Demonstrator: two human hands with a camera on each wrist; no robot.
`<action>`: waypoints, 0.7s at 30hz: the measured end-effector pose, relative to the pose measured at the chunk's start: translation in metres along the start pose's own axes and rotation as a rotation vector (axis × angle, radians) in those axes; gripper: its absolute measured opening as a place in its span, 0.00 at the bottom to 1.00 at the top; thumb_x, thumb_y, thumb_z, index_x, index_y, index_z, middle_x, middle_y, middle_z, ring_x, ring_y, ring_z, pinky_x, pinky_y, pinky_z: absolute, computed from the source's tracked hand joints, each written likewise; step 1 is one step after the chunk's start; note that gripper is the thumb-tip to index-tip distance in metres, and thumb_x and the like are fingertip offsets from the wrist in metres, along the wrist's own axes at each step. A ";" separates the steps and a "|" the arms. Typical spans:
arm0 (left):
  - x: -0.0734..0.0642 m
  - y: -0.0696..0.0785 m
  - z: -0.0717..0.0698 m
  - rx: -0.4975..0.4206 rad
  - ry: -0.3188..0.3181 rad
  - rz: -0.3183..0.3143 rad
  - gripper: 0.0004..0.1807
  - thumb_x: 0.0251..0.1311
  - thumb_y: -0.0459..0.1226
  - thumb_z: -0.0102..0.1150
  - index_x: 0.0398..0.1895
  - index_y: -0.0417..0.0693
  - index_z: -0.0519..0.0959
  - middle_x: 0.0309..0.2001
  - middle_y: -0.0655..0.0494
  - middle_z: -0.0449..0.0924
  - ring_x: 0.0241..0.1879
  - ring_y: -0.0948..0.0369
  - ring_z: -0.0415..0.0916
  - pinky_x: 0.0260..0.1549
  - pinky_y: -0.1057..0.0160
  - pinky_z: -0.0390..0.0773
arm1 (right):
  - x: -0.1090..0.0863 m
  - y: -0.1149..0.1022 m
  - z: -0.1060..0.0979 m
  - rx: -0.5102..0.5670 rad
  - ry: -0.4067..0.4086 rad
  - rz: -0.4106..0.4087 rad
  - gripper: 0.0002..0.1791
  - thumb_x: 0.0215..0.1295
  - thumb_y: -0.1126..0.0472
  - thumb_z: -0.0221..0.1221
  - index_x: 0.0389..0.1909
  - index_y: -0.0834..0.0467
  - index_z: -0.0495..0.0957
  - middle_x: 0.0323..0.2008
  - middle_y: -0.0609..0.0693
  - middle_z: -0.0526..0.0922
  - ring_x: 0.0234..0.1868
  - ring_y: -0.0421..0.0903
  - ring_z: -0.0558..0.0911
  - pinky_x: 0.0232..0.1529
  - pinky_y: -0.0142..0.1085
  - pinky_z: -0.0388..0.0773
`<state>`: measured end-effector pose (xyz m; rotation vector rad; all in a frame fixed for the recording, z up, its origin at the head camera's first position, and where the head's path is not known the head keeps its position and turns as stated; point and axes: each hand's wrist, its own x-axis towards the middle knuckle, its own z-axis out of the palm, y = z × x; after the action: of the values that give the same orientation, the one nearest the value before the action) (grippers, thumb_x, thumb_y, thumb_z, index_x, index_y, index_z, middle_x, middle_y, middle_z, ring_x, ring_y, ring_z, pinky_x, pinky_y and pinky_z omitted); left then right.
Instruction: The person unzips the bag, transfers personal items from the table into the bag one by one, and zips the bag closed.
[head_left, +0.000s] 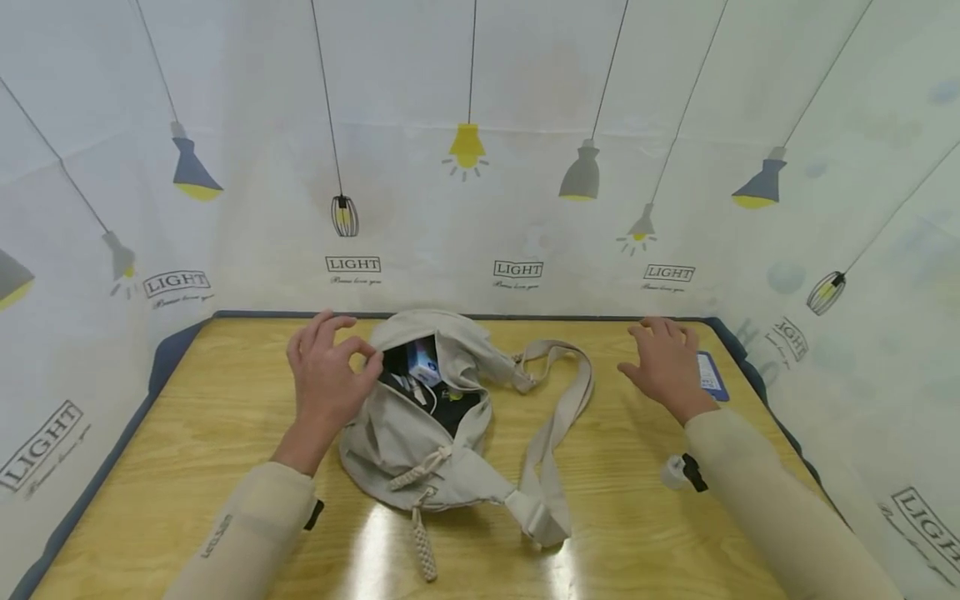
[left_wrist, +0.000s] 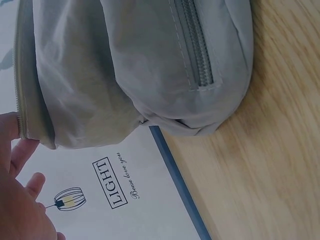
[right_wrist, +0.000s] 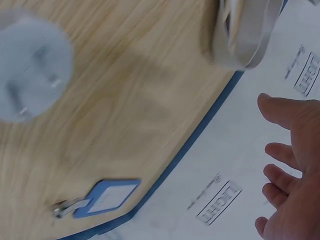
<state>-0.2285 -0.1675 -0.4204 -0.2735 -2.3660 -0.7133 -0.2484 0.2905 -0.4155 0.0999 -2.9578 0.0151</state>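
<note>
A beige fabric bag [head_left: 375,446] lies unzipped on the wooden table, its mouth gaping. My left hand [head_left: 330,371] pinches the zipper edge at the left of that opening between thumb and index finger. The left wrist view shows the same hand [left_wrist: 22,200] at the end of the zippered edge [left_wrist: 21,100]. Inside the bag are a small blue-and-white box [head_left: 423,364] and a white cable [head_left: 429,398] against a dark interior. My right hand [head_left: 666,362] hovers over the table's right side with relaxed fingers, holding nothing, near a blue-edged badge holder [head_left: 712,379].
The bag's strap [head_left: 573,404] loops to the right across the table [head_left: 615,517]. A small whitish round container [right_wrist: 32,70] sits by the right forearm. The badge holder has a metal clip [right_wrist: 62,207]. Printed white sheeting [head_left: 420,208] surrounds the table's back and sides.
</note>
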 end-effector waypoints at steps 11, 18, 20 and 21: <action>0.001 0.003 -0.002 -0.003 0.000 -0.002 0.08 0.54 0.40 0.65 0.21 0.47 0.84 0.55 0.46 0.76 0.69 0.45 0.59 0.65 0.38 0.50 | -0.029 0.064 0.010 -0.066 -0.096 0.079 0.35 0.59 0.48 0.65 0.62 0.65 0.70 0.62 0.70 0.65 0.62 0.71 0.63 0.59 0.68 0.56; 0.000 0.003 -0.002 0.013 -0.010 -0.010 0.08 0.54 0.40 0.66 0.21 0.48 0.83 0.56 0.46 0.76 0.69 0.45 0.59 0.66 0.39 0.50 | -0.045 0.101 0.017 -0.056 -0.134 0.120 0.37 0.58 0.50 0.65 0.62 0.69 0.69 0.60 0.74 0.65 0.59 0.74 0.63 0.54 0.71 0.57; 0.000 0.002 -0.002 0.015 -0.004 -0.008 0.08 0.54 0.39 0.66 0.21 0.47 0.83 0.55 0.46 0.76 0.69 0.45 0.59 0.66 0.39 0.50 | -0.049 0.106 0.018 -0.047 -0.145 0.132 0.37 0.57 0.50 0.65 0.62 0.69 0.68 0.59 0.74 0.65 0.59 0.74 0.63 0.55 0.71 0.56; 0.001 0.002 -0.002 0.014 0.001 -0.007 0.08 0.53 0.39 0.66 0.21 0.47 0.83 0.55 0.46 0.77 0.69 0.45 0.59 0.66 0.39 0.51 | -0.050 0.108 0.018 -0.041 -0.149 0.137 0.37 0.57 0.49 0.65 0.61 0.69 0.69 0.59 0.74 0.66 0.58 0.74 0.63 0.55 0.71 0.56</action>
<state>-0.2273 -0.1667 -0.4181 -0.2592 -2.3715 -0.6993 -0.2102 0.4009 -0.4430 -0.1114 -3.1058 -0.0358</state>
